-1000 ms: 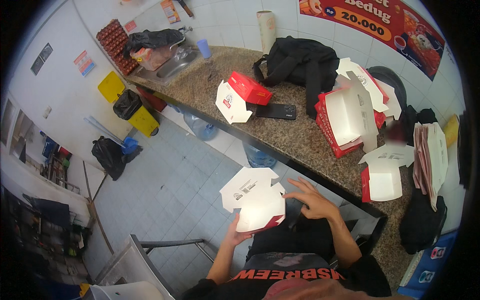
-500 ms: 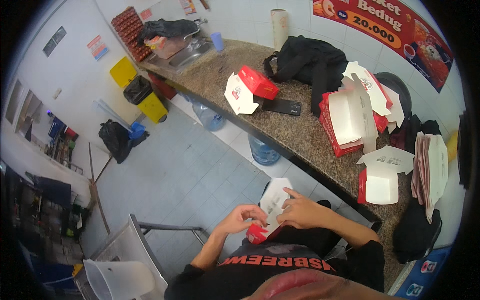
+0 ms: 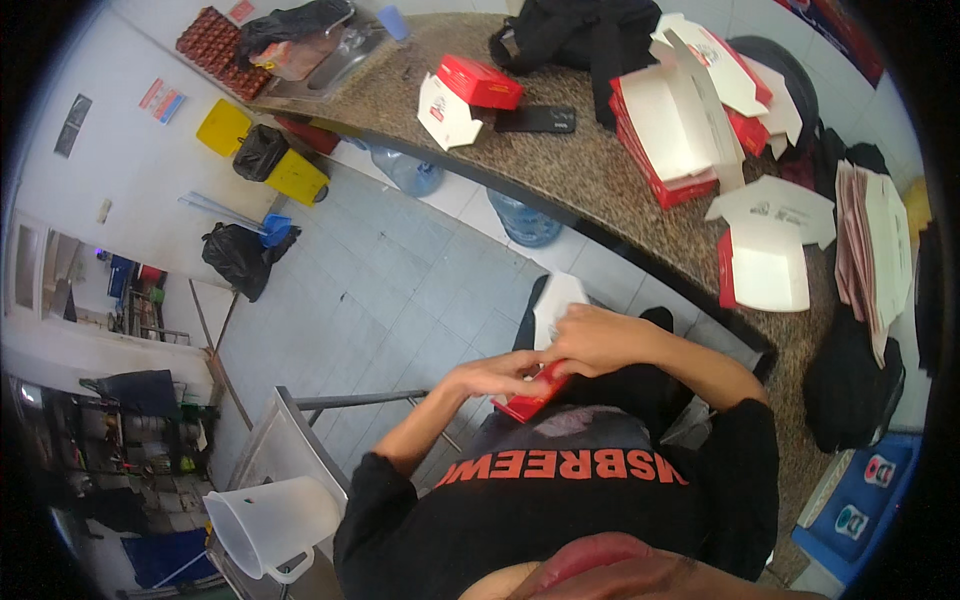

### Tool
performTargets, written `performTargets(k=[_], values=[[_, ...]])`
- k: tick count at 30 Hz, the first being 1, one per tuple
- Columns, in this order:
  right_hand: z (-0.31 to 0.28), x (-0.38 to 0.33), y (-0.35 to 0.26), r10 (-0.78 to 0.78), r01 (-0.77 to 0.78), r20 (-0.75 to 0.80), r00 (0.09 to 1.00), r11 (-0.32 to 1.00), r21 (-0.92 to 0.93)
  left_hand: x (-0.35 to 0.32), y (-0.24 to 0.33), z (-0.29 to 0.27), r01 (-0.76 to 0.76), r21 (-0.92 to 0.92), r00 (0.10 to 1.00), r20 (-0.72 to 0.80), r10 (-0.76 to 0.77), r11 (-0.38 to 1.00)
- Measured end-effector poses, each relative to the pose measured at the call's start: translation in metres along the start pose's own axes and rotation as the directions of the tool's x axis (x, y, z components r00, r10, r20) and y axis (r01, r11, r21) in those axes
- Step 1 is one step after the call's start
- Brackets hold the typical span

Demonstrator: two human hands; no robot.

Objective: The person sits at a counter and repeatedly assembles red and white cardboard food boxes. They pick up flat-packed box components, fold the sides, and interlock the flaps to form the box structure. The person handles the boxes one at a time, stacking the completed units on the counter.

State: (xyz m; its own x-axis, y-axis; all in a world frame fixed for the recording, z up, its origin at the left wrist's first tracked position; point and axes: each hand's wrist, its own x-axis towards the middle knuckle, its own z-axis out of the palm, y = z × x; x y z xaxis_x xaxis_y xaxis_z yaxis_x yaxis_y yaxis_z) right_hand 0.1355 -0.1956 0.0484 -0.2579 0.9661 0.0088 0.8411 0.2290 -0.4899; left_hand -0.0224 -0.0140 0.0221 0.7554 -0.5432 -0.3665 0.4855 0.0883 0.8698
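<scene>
I hold a red and white cardboard food box [image 3: 545, 345] in my lap, below the edge of the speckled stone counter [image 3: 590, 170]. My left hand [image 3: 495, 375] grips its lower red side. My right hand [image 3: 595, 335] presses on the box from above, over the white flap. The box is partly folded and mostly hidden by my hands.
On the counter lie a stack of open red and white boxes [image 3: 680, 120], one open box [image 3: 765, 265], flat box blanks [image 3: 875, 250], a closed red box [image 3: 480, 82], a black phone [image 3: 535, 120] and a black bag [image 3: 580, 35]. A plastic jug [image 3: 270, 525] stands lower left.
The open box has been folded smaller and drawn closer to my body. Both hands have closed in on it.
</scene>
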Motion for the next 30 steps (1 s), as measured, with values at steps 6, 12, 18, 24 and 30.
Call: performTargets(k=[6, 12, 18, 24, 30], values=[[0.002, -0.039, 0.004, 0.045, -0.081, -0.116, 0.992, 0.939, -0.335, 0.000, -0.027, -0.006, 0.267, -0.102, 0.961, -0.050, -0.273, 0.958], [0.055, -0.073, 0.015, 0.019, -0.164, -0.891, 0.454, 0.984, -0.063, -0.003, -0.034, 0.003, 0.201, -0.380, 0.973, -0.028, -0.228, 0.903], [0.080, -0.038, -0.018, 0.439, -0.163, -0.377, 0.816, 0.800, 0.578, 0.011, -0.034, 0.009, 0.157, -0.378, 0.983, -0.032, -0.182, 0.913], [0.055, -0.031, -0.020, 0.630, -0.491, -0.120, 0.767, 0.697, 0.522, 0.006, -0.029, 0.015, 0.156, -0.408, 0.975, -0.083, -0.207, 0.900], [0.071, -0.023, -0.021, 0.391, -0.251, -0.190, 0.900, 0.824, 0.508, 0.010, -0.043, 0.014, 0.133, -0.256, 0.967, -0.178, -0.182, 0.958]])
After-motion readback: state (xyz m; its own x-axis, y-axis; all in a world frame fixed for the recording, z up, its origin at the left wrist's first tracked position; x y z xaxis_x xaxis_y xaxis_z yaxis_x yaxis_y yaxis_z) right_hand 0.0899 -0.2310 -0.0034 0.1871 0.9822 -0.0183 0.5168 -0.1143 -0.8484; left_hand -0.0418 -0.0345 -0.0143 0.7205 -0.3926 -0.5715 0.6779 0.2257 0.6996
